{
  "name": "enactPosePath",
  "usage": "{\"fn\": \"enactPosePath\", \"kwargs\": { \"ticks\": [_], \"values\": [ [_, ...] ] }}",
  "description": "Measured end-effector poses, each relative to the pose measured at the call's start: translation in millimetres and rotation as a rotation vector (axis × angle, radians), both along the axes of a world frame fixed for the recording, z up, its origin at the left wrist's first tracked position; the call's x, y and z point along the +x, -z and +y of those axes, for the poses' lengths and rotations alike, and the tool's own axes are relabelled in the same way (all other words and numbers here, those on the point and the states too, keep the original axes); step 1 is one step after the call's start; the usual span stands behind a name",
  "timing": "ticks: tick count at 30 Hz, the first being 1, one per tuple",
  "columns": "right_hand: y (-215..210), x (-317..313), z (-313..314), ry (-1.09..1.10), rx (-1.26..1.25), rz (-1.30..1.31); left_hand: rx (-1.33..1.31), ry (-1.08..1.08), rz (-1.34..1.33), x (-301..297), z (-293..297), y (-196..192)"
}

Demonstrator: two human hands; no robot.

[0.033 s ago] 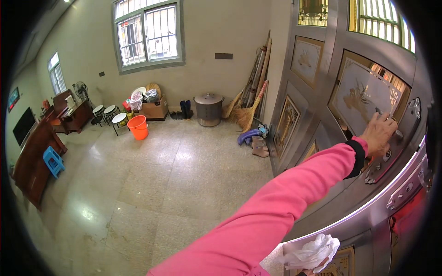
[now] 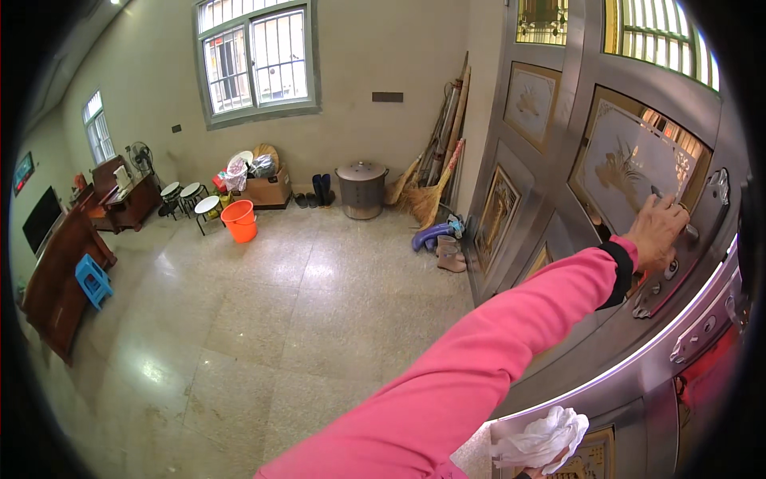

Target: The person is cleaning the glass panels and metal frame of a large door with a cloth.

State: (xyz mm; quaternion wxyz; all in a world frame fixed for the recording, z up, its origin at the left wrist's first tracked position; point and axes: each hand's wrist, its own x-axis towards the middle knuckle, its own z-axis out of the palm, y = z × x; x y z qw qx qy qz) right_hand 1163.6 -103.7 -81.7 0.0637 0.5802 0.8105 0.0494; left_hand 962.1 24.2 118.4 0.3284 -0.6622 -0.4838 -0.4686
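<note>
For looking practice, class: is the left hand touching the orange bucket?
No, the left hand is at the door, far from the bucket.

Near right, we record a crumpled white wad (image 2: 546, 439), bunched into loose folds, held up off the floor; whether cloth or thin plastic, we cannot tell. Farther off, on the right, we note a grey metal door (image 2: 581, 217), upright, its sheen slightly brownish. We see a frosted panel (image 2: 626, 152) set in it, bordered in gold-brown and bearing a plant motif. Toward the door's right edge runs a long handle plate (image 2: 716, 190), scrolled at both ends. On it we count a short rounded fitting (image 2: 691, 233), partly hidden, and, nearer us, a round lock piece (image 2: 672, 269).
</note>
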Motion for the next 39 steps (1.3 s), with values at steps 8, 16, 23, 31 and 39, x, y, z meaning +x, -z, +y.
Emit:
{"fn": "enactPosePath", "kwargs": {
  "ticks": [8, 16, 23, 31, 39],
  "values": [
    [6, 18, -10, -0.649, 0.416, 0.191, -0.013, 0.044, -0.029, -2, 14, 0],
    [97, -21, 19, -0.071, -0.679, 2.183, 0.077, -0.008, 0.011, -14, 11, 1],
    [126, -31, 74, -0.129, -1.034, 2.353, 0.009, 0.159, 0.196, -57, 26, -13],
    [60, -40, 60, 0.037, -0.936, 2.63, -0.286, 0.113, 0.293, -65, 47, -41],
    [66, -29, 72, -0.125, -0.101, 1.496, -0.261, 0.199, 0.121, -61, 74, -26]
  ]
}}
